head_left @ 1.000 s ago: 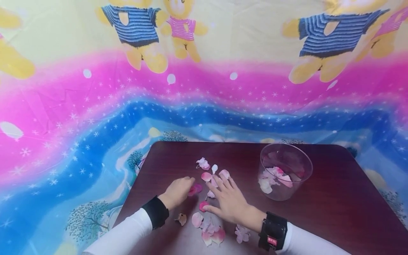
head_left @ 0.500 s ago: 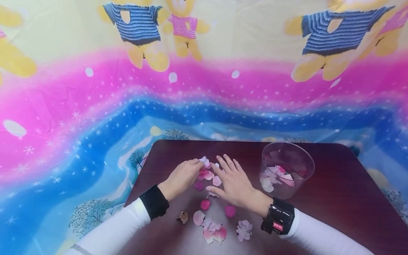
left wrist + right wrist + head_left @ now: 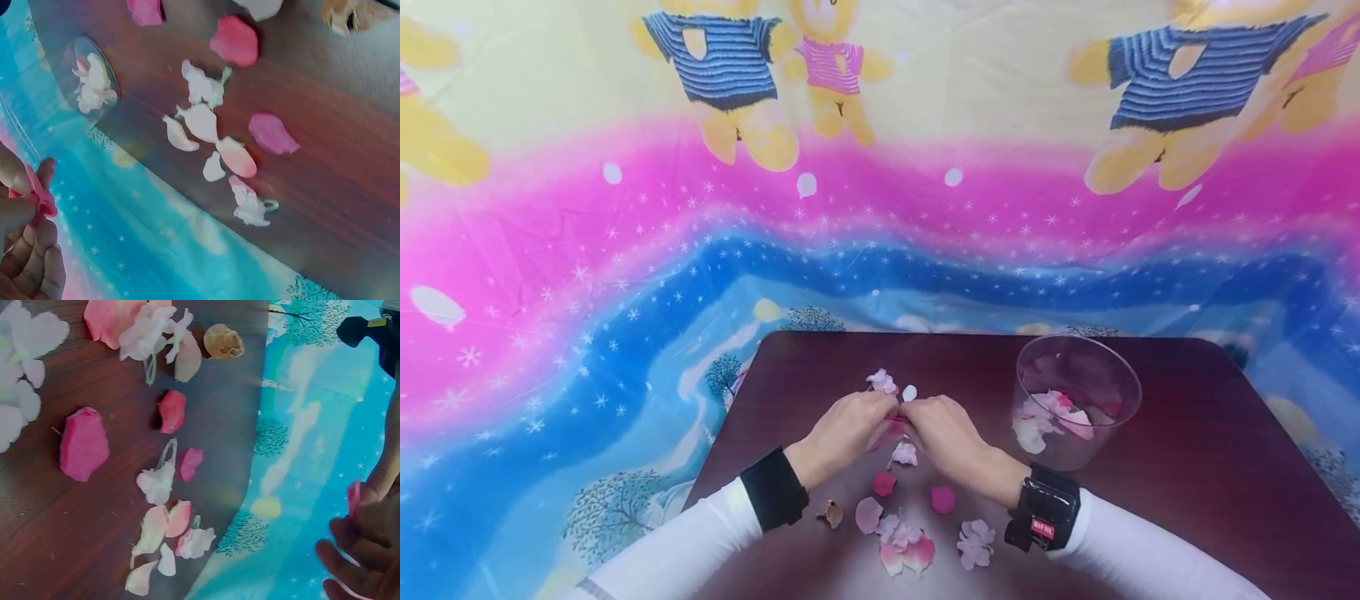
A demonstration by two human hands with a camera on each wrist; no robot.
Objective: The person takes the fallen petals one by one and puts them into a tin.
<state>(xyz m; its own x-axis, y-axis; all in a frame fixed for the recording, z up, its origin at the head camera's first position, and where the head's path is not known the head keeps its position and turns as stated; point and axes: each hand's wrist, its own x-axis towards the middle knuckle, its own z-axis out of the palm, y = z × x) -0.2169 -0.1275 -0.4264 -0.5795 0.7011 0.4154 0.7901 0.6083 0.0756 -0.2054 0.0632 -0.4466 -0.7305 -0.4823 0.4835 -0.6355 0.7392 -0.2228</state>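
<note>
A person's left hand and right hand meet fingertip to fingertip over a dark wooden table, both pinching a bright pink petal between curled fingers. Just below the hands lie loose fabric petals: a pale one, two deep pink ones, and a pink-and-white cluster nearer the body. To the right stands a clear plastic cup holding more petals. A teddy-bear printed cloth hangs behind.
</note>
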